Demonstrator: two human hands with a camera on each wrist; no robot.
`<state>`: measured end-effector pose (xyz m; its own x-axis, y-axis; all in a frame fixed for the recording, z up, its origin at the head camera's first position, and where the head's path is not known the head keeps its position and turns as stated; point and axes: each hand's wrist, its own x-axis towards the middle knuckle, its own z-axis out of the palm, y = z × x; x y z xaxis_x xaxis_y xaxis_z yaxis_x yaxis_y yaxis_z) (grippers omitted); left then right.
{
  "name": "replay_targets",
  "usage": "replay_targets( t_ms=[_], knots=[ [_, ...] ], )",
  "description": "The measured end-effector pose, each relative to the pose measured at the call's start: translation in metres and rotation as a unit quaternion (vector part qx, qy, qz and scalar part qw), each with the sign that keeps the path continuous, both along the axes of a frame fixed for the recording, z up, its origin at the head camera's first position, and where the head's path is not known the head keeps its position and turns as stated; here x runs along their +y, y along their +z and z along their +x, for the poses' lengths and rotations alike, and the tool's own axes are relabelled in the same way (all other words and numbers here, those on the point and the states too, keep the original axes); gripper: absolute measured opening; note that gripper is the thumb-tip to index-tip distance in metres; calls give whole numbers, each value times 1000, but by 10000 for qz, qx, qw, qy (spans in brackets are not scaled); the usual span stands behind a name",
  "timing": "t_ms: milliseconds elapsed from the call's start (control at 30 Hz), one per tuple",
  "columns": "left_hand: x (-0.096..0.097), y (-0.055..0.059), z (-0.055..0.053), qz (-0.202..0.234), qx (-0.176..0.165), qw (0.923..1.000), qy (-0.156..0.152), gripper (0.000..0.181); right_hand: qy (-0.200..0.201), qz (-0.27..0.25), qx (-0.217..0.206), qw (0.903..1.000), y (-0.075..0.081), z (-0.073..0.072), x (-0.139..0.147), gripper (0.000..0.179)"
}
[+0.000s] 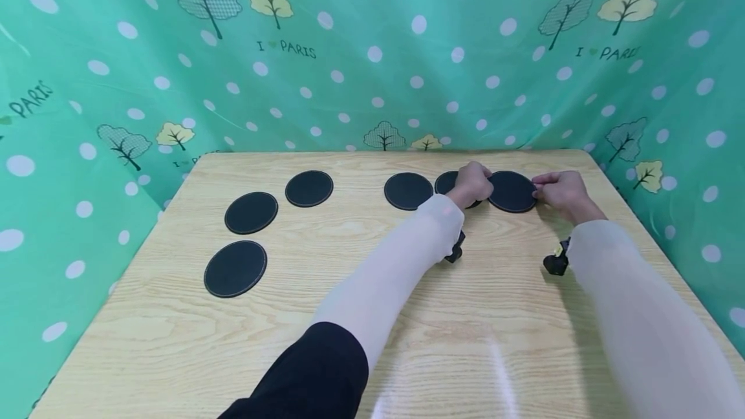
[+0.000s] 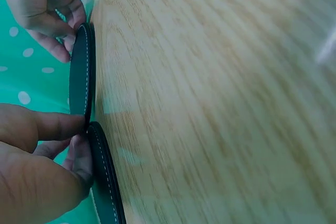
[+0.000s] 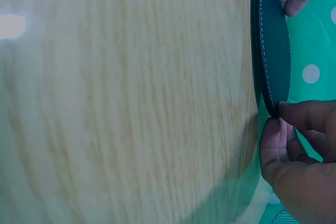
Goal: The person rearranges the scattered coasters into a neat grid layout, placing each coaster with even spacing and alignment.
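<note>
At the back right of the table, both hands are at opposite edges of one round black coaster (image 1: 512, 191) with light stitching round its rim. My left hand (image 1: 473, 183) pinches its left edge. The right edge is held between thumb and fingers of my right hand (image 1: 561, 194). In the left wrist view, a second coaster (image 2: 107, 177) lies close beside the left fingertips; from the head it shows as a coaster (image 1: 445, 182) partly hidden behind the left hand. The right wrist view has the held coaster (image 3: 275, 45) edge-on between both hands.
Left of the hands lies another black coaster (image 1: 409, 191). Farther left, a coaster (image 1: 309, 188), a second coaster (image 1: 251, 213) and a nearer coaster (image 1: 235, 268) form a curve on the wooden table (image 1: 326, 244). A green dotted curtain (image 1: 349, 83) borders the table's back and sides.
</note>
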<state>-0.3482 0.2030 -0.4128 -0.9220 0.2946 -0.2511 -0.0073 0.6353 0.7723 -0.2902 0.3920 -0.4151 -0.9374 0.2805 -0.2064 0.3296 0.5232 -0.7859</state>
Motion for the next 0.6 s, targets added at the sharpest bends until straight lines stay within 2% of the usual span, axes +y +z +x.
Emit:
replay_targets(
  t_ms=[333, 500, 600],
  knots=[
    [4, -4, -2, -402, 34, 9989, -239, 48, 74, 89, -9, 9999, -2, 2, 1, 39],
    [2, -3, -1, -301, 65, 9993, -230, 47, 79, 222, 27, 9997, -3, 2, 2, 38],
    [-1, -4, 2, -189, 232, 9993, -234, 46, 85, 320, 64, 9994, -3, 2, 3, 38]
  ],
)
